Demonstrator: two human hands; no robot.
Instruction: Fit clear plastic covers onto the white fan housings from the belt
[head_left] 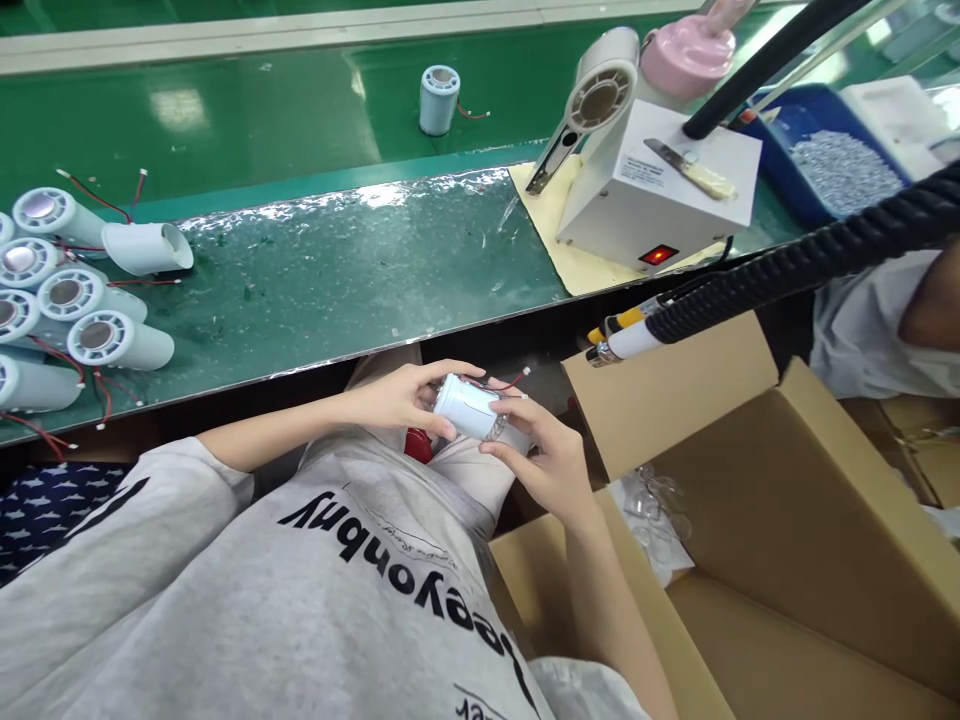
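Between both hands, over my lap, lies a light-blue wrapped cylinder (469, 405) on its side, with thin red and black wires running off its top toward the right. My left hand (420, 398) grips its left end, thumb below and fingers above. At the right end, my right hand (536, 440) pinches it between thumb and fingers. Similar cylinders (105, 340) with round slotted ends lie stacked at the left of the green bench, their wires trailing. Another cylinder (438, 103) stands upright at the back of the bench.
A white box-shaped machine (660, 190) with a lit red switch and a knife (690, 168) on top stands on the bench. Behind it are a pink-topped bottle (688, 55) and a blue tray (806, 150). A black hose (787, 265) crosses above an open carton (795, 480). Another person's sleeve (855, 320) shows at right.
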